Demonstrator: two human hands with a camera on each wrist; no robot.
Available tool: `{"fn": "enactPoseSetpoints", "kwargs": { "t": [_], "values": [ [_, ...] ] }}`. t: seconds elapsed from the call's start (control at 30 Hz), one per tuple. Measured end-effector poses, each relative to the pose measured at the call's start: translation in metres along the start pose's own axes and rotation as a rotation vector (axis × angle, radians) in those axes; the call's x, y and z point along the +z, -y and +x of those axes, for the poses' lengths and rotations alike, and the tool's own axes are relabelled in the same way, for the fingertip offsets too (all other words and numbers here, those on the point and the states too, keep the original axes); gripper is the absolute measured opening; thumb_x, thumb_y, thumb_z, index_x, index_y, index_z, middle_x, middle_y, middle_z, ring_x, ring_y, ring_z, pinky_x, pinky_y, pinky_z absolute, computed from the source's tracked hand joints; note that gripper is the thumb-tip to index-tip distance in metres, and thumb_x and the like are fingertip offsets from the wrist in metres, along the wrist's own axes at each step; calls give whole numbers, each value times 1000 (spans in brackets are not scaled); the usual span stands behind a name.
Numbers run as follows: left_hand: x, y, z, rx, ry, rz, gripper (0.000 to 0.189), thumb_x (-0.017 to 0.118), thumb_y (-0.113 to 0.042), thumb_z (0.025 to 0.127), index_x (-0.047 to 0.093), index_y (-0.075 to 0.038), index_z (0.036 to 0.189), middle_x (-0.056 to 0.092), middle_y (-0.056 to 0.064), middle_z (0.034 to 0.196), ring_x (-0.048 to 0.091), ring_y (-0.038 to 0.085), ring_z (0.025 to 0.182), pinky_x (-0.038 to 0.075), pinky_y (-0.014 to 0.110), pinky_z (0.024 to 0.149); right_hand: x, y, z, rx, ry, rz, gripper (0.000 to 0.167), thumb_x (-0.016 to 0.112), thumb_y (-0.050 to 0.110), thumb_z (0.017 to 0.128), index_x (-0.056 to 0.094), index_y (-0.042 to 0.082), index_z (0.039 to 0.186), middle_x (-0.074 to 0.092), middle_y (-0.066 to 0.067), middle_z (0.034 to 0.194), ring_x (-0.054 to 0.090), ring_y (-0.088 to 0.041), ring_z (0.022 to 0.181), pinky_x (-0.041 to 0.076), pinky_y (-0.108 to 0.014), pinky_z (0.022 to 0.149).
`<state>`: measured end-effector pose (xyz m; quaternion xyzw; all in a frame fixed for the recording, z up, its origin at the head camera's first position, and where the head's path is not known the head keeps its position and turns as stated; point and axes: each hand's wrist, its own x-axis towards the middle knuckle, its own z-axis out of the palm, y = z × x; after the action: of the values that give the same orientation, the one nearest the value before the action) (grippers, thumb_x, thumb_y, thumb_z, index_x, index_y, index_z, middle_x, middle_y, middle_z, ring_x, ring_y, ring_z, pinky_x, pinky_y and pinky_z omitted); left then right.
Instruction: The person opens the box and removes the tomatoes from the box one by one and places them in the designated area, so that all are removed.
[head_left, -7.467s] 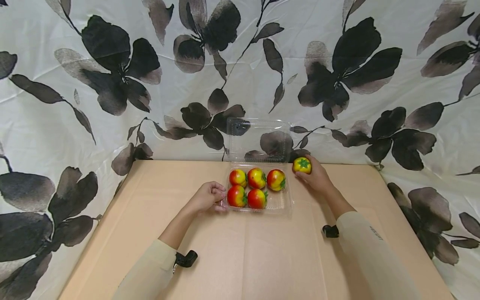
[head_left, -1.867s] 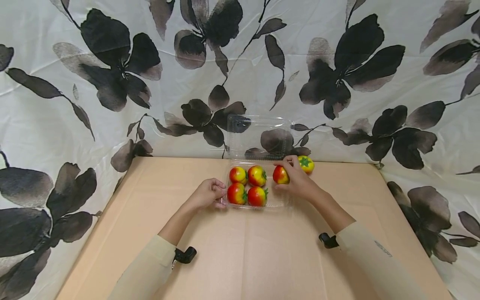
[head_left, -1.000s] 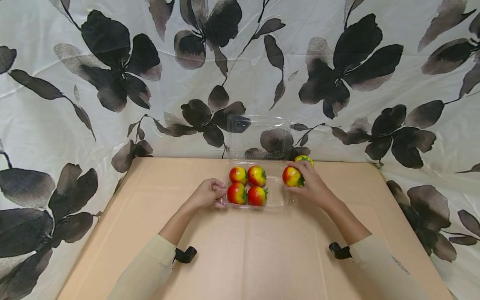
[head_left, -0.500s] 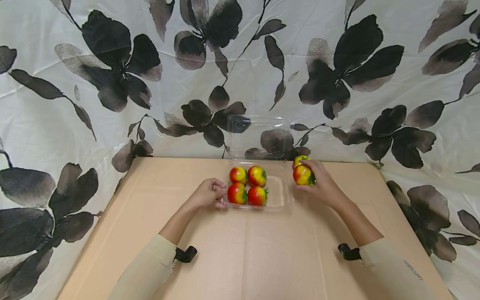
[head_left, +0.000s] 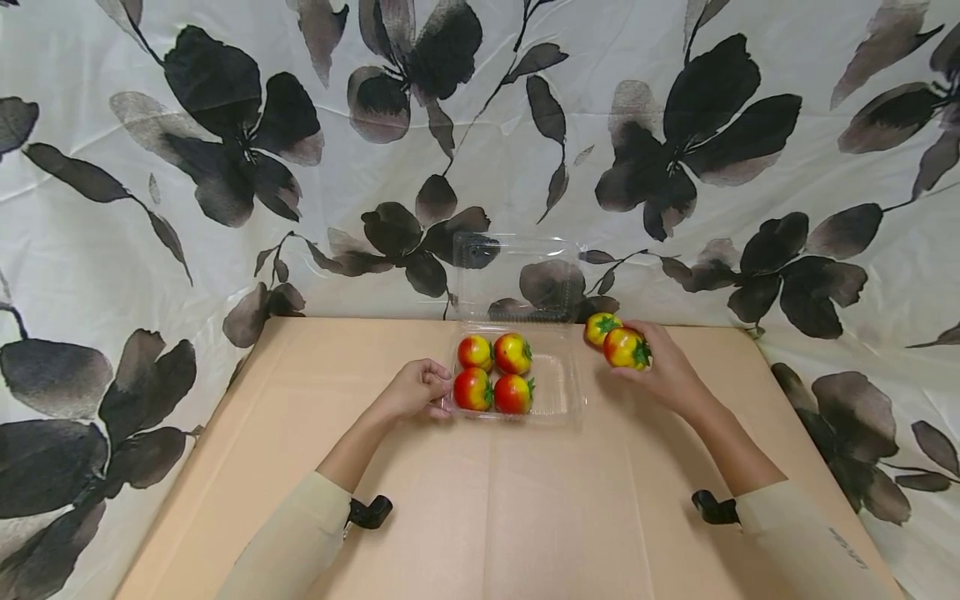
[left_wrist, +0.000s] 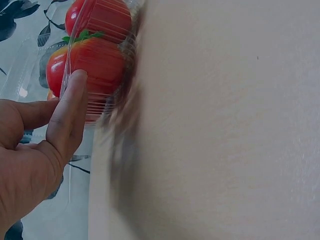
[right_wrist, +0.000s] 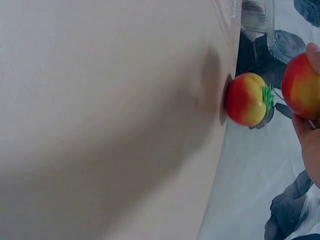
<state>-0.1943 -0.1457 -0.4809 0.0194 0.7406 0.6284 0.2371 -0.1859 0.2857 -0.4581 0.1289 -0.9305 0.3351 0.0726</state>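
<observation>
A clear plastic clamshell container (head_left: pixel 557 408) stands open-lidded at the table's back, with several red-and-yellow tomatoes (head_left: pixel 513 393) with green leafy tops in its left and middle part. My left hand (head_left: pixel 412 390) pinches the container's left rim between thumb and fingers, as the left wrist view (left_wrist: pixel 47 145) of that hand shows. To the right of the container, my right hand (head_left: pixel 667 367) grips another tomato (head_left: pixel 626 347), raised above the table in the right wrist view. Just behind it sits a loose tomato (right_wrist: pixel 245 99) on the table, near the back edge.
The container's transparent lid (head_left: pixel 517 279) leans up against the floral cloth (head_left: pixel 555 167) hanging behind the table. A light tan tabletop (head_left: pixel 487 500) stretches in front of both arms. Each wrist carries a small black camera (head_left: pixel 369 512).
The right hand set one tomato down right of the container, then lifted a second from the container's right side and carried it rightward past the first. The left hand stayed on the rim.
</observation>
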Motion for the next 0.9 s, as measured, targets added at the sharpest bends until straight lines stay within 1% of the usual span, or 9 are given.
{"fn": "enactPoseSetpoints", "kwargs": {
  "t": [0.13,0.27,0.37,0.47,0.6,0.73,0.8,0.9],
  "values": [
    [0,-1,0,-1,6,-4,23,57,8,100,49,14,120,61,12,83,70,19,65,68,41,67,-4,-5,-2,0,-10,-15,80,87,23,84,44,0,148,49,-26,143,47,-45,129,42,-70,111],
    [1,-1,-2,0,6,-1,23,57,8,100,49,14,121,61,13,83,71,20,66,68,42,68,-8,-12,-1,3,-15,-11,79,86,15,85,43,-2,148,48,-29,144,46,-47,131,40,-71,112],
    [1,-3,-4,-5,4,-8,22,57,9,100,49,13,120,60,14,82,72,22,66,67,45,70,-11,-18,0,25,-10,-19,78,85,13,86,42,-3,149,46,-31,144,44,-49,131,39,-72,113],
    [1,-3,-4,2,10,-17,21,56,9,100,49,13,120,60,13,81,73,23,66,67,47,72,-16,-24,1,56,5,-33,79,83,16,88,40,-3,150,44,-31,146,43,-50,132,37,-73,114],
    [1,-3,-3,9,13,-17,21,56,9,100,49,14,119,60,15,82,73,23,66,67,47,71,-22,-33,4,83,38,-45,79,82,20,90,38,-1,153,42,-31,149,41,-50,134,35,-73,115],
    [1,-2,-2,6,16,-16,22,56,9,100,48,14,120,60,15,82,72,22,66,67,47,72,-25,-41,6,111,64,-55,80,81,18,90,36,-1,154,41,-30,149,41,-50,133,37,-72,114],
    [1,-2,-2,3,14,-18,22,56,9,100,48,13,120,59,14,82,72,22,66,67,48,73,-26,-43,8,133,75,-46,82,81,17,91,33,-2,155,40,-31,150,42,-50,132,38,-72,114],
    [1,-1,-2,6,11,-19,21,56,9,100,48,14,119,59,13,81,73,24,67,67,48,72,-27,-46,11,200,91,-4,87,79,16,92,25,-3,157,38,-33,150,42,-51,130,38,-71,115]
  ]
}}
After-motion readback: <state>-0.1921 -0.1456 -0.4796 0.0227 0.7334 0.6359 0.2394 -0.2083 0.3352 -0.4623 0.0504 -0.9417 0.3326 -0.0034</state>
